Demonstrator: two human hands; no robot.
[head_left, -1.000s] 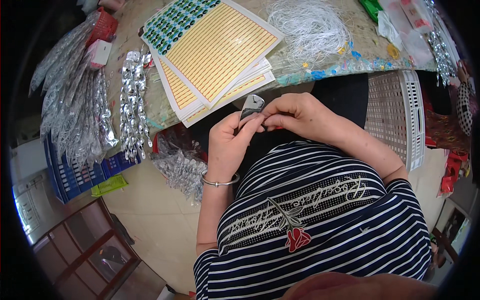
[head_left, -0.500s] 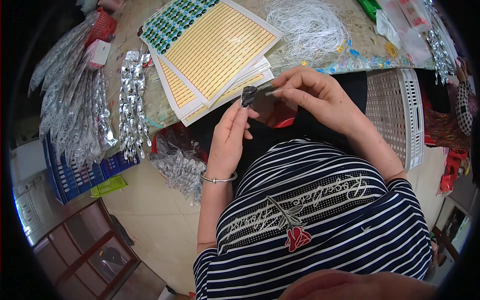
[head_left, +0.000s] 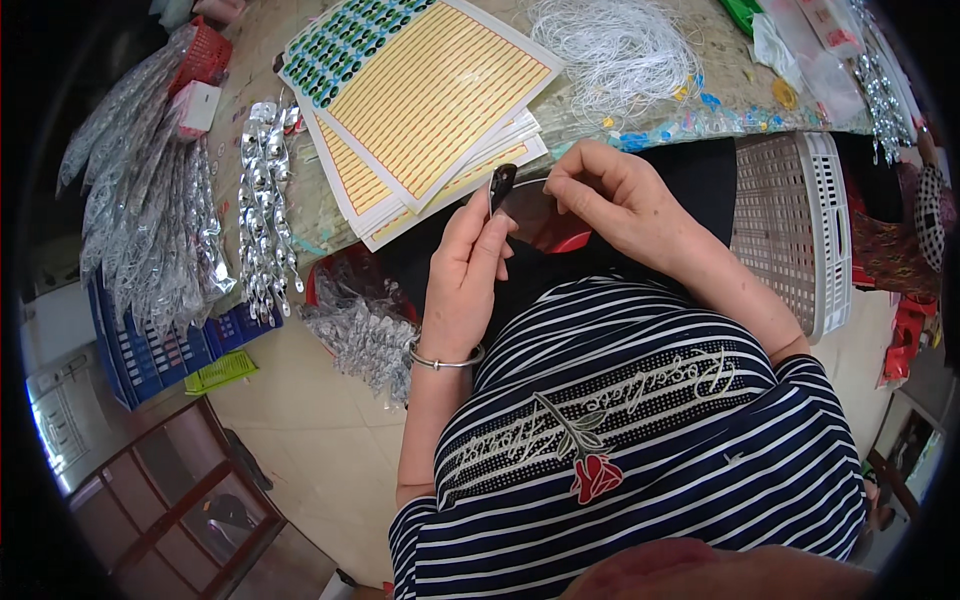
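My left hand (head_left: pixel 466 258) pinches a small dark, shiny flat piece (head_left: pixel 503 181) upright between thumb and fingers; its exact kind is unclear. A small hole seems to show near its top. Just to the right, my right hand (head_left: pixel 622 205) has thumb and forefinger pressed together. A thin pale strand appears to run from those fingertips toward the dark piece, too fine to make out fully. Both hands are above my lap at the table's near edge. Beyond them lie sticker sheets (head_left: pixel 450 90), yellow with red lines and blue-green ovals, and a heap of white elastic-looking string (head_left: pixel 615 60).
Silver twisted foil strips (head_left: pixel 265 200) hang over the table edge at left, beside bagged ones (head_left: pixel 145 200). More bagged strips (head_left: pixel 365 335) sit low by my left forearm. A white plastic basket (head_left: pixel 785 230) stands to the right. A red basket (head_left: pixel 203 52) is at far left.
The dark piece has turned more edge-on and upright in my left hand. My right hand has shifted slightly, and the white end at its fingertips shows less.
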